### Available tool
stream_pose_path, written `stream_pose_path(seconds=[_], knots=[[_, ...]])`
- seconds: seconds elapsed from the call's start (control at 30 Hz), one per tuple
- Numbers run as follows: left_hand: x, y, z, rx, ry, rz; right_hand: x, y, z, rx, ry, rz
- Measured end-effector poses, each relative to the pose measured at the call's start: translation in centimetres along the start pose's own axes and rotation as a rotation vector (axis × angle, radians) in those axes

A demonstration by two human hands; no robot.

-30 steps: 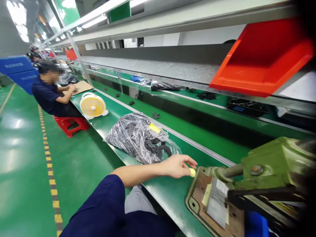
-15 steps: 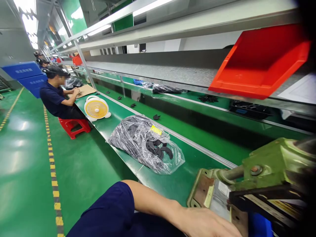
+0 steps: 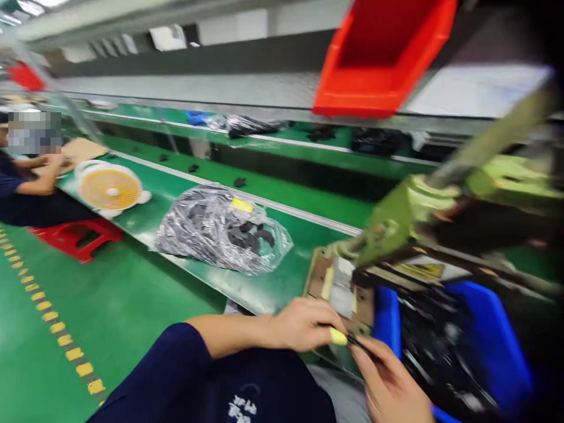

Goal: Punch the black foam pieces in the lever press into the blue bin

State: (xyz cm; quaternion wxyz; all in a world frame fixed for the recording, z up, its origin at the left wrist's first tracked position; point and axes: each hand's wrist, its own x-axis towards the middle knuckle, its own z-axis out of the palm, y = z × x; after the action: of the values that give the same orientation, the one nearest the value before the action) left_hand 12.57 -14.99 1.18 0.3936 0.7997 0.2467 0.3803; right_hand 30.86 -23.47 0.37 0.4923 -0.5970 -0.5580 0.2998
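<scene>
My left hand point(image 3: 304, 325) and my right hand point(image 3: 388, 376) meet in front of my body, each with fingers closed on a small thin black part point(image 3: 352, 339). Its exact shape is blurred and half hidden by the fingers. A yellow cover point(image 3: 338, 336) shows at the tip of a left-hand digit. Just beyond the hands stands a green hand-lever press point(image 3: 392, 217), bolted to a worn base plate point(image 3: 319, 273). Right of the press base, a blue bin point(image 3: 496, 329) holds many dark glossy parts, blurred.
A clear plastic bag point(image 3: 211, 229) of black curved parts lies on the green bench, left of the press. Farther left are a yellow-and-white fan point(image 3: 110, 189) and a seated co-worker point(image 3: 26, 176). A red bin point(image 3: 379, 88) hangs above; dark pieces point(image 3: 239, 183) line the belt.
My view has swung right and down. My right hand and the full blue bin have come into sight. My left hand now meets the right at the black part.
</scene>
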Motion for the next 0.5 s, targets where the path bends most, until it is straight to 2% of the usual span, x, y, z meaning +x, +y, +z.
stream_pose_path(seconds=[0.07, 0.13, 0.27, 0.5], knots=[[-0.2, 0.3, -0.3, -0.056, 0.082, 0.017, 0.2, -1.0, 0.8, 0.058, 0.035, -0.048], [-0.2, 0.1, -0.7, -0.085, 0.109, 0.067, 0.7, -1.2, 1.3, 0.041, 0.069, -0.032], [-0.3, -0.6, -1.0, -0.047, 0.091, 0.155, 0.4, -0.5, 1.5, 0.020, 0.085, -0.004], [-1.1, -0.9, -0.5, -0.003, 0.065, 0.177, -0.5, -0.9, 1.4, 0.027, 0.091, -0.005]])
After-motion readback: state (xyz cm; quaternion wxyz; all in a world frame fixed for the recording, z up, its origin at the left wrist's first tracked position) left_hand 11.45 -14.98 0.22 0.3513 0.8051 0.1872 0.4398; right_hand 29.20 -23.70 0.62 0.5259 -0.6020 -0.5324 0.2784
